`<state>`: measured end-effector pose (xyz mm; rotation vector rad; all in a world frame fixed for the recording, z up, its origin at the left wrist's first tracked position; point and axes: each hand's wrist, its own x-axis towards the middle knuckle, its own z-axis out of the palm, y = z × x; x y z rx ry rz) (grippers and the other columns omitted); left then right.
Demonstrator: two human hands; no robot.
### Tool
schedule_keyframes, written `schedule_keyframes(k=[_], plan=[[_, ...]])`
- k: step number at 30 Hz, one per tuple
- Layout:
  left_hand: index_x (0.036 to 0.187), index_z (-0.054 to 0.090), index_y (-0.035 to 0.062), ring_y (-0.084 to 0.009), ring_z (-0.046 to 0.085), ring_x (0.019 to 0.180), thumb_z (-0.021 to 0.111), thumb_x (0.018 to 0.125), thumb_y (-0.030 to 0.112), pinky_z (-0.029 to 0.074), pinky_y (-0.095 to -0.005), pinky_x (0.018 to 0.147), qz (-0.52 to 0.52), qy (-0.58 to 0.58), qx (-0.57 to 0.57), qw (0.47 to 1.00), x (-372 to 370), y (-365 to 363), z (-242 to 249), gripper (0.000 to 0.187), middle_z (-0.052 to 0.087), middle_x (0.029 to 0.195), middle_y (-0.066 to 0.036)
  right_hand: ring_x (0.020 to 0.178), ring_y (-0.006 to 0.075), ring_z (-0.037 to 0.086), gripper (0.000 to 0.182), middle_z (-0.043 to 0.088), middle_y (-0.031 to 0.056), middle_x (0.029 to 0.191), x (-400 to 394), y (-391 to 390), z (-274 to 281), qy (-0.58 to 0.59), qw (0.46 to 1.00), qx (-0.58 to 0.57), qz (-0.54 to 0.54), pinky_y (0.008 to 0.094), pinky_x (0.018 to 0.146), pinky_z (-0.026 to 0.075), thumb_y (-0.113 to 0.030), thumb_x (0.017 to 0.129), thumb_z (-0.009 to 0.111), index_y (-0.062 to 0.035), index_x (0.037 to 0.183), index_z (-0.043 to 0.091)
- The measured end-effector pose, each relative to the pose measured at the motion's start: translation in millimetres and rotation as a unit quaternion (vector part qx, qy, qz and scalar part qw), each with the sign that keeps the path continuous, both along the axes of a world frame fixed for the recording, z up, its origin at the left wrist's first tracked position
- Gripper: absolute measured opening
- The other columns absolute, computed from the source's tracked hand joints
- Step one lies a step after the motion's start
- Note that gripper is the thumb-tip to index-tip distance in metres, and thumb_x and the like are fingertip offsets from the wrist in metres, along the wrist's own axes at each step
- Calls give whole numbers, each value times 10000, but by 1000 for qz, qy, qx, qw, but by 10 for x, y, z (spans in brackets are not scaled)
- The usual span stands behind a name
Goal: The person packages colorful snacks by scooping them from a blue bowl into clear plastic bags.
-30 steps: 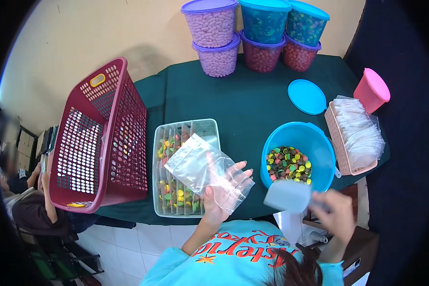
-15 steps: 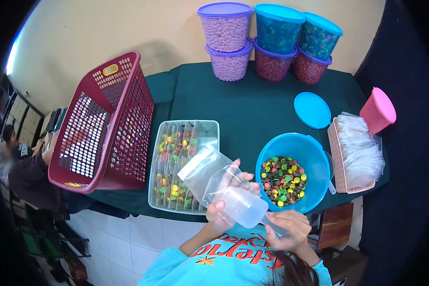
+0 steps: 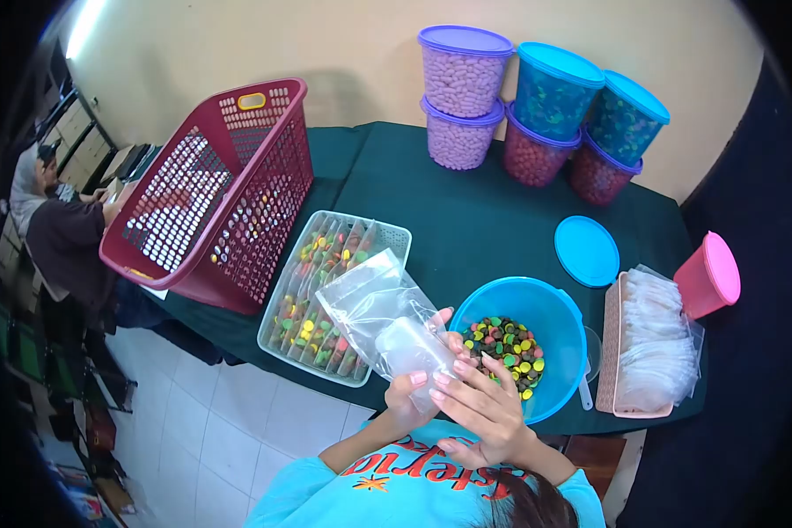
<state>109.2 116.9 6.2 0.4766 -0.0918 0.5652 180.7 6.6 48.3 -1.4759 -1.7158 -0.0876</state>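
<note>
Head view: left hand (image 3: 407,394) grips the clear bag (image 3: 374,306) from below, right hand (image 3: 482,407) presses a scoop (image 3: 416,345) into its mouth, beside the blue bowl (image 3: 561,310).

Both hands meet just in front of the chest, beside the blue bowl (image 3: 524,308). The left hand (image 3: 409,387) is raised, thumb up, fingers curled closed. The right hand (image 3: 484,409) lies against it, its fingers (image 3: 456,370) stretched toward the left hand.

Cream wall (image 3: 264,44), white-tiled floor (image 3: 220,431), dark green-clothed table (image 3: 466,220), dark shelving (image 3: 70,132) at left.
</note>
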Motion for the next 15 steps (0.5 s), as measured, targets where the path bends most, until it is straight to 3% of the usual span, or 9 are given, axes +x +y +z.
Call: schedule_keyframes(k=[4, 9, 15], plan=[[1291, 211, 11, -213, 454, 1002, 522, 648, 299, 340, -340, 908, -24, 68, 1, 997, 0, -201, -20, 771, 461, 1029, -120, 1049, 273, 480, 432, 531, 78, 1090, 70, 56, -88, 28, 999, 32, 26, 444, 925, 286, -270, 686, 621, -75, 1065, 553], [1280, 219, -1, -220, 463, 992, 532, 633, 307, 336, -326, 913, 24, 96, 21, 995, 70, -328, -60, 782, 468, 1038, -124, 929, 234, 470, 307, 513, 54, 928, 83, 97, -235, 40, 988, 148, -28, 427, 843, 297, -257, 667, 613, -109, 929, 551], [1273, 209, -2, -237, 451, 1017, 551, 632, 321, 334, -356, 932, 95, 118, 52, 987, 39, -305, 12, 796, 452, 1056, -124, 930, 230, 454, 309, 492, 45, 912, 108, 81, -303, 112, 975, 183, -54, 417, 843, 286, -282, 682, 594, -125, 937, 516]])
